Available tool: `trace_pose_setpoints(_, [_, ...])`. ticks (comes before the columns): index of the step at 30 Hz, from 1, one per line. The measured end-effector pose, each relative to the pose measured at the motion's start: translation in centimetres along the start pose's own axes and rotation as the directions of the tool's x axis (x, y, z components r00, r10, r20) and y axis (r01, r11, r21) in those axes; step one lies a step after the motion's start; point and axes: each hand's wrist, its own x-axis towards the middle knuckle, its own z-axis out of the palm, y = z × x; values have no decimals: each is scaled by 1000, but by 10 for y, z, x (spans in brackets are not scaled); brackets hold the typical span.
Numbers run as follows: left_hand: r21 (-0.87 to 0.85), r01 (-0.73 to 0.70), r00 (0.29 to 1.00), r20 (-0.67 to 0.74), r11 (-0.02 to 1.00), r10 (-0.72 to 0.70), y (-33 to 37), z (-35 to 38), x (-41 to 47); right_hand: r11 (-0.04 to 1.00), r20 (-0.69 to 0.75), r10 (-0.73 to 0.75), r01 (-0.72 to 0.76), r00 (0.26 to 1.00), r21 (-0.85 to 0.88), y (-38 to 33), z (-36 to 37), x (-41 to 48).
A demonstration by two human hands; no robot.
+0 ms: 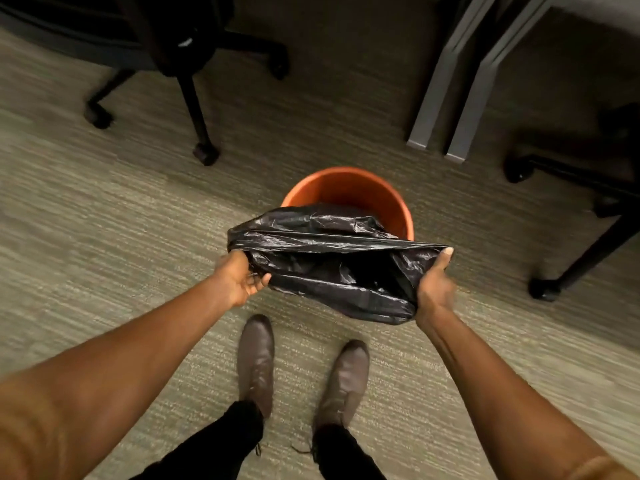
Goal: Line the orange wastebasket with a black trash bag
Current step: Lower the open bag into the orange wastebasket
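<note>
Here the round orange wastebasket (349, 195) stands on ribbed grey-green carpet (104, 220); the crinkled, glossy black trash bag (332, 268) is stretched open above its near rim, left hand (239, 278) and right hand (434, 289) each closed on an edge, near black wheeled chair legs (197, 109)

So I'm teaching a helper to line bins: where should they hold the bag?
At the mouth hem of the bag, one hand each side, as the left hand and right hand do; stretched open above the wastebasket, it should drop in.
</note>
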Motion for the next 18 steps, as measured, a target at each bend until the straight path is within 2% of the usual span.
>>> trace_pose_setpoints(1, [-35, 4, 1000, -3, 999, -5, 1, 1, 1, 999, 34, 8, -9, 999, 51, -5, 2, 1])
trace_pose_setpoints(3, [-154, 13, 1000, 7, 988, -12, 8, 3, 2, 963, 117, 19, -50, 993, 266, -20, 3, 0])
trace_pose_setpoints(5, [-239, 9, 999, 39, 971, 0, 16, 4, 6, 877, 160, 6, -82, 987, 474, -37, 3, -3])
trace_pose_setpoints(7, [-290, -3, 997, 74, 957, 25, 24, 5, 6, 808, 197, -5, -112, 980, 578, -50, -1, -1])
trace_pose_setpoints(10, [-353, -14, 992, 113, 935, 57, 29, 2, 3, 776, 372, -59, -192, 926, 601, -54, -8, 6])
trace_pose_setpoints(12, [-324, -18, 989, 131, 946, 64, 27, -1, -2, 791, 440, -83, -209, 894, 575, -45, -11, 14])
trace_pose_setpoints(15, [-253, -23, 988, 143, 967, 61, 18, -4, -6, 845, 310, 11, -174, 951, 506, -21, -14, 20])
trace_pose_setpoints(17, [-182, -51, 992, 103, 982, 71, 13, -6, -8, 825, 241, 172, -274, 955, 494, -7, -16, 22])
trace_pose_setpoints(18, [-128, -71, 995, 64, 989, 79, 10, -7, -7, 794, 267, 243, -349, 933, 497, -1, -17, 21])
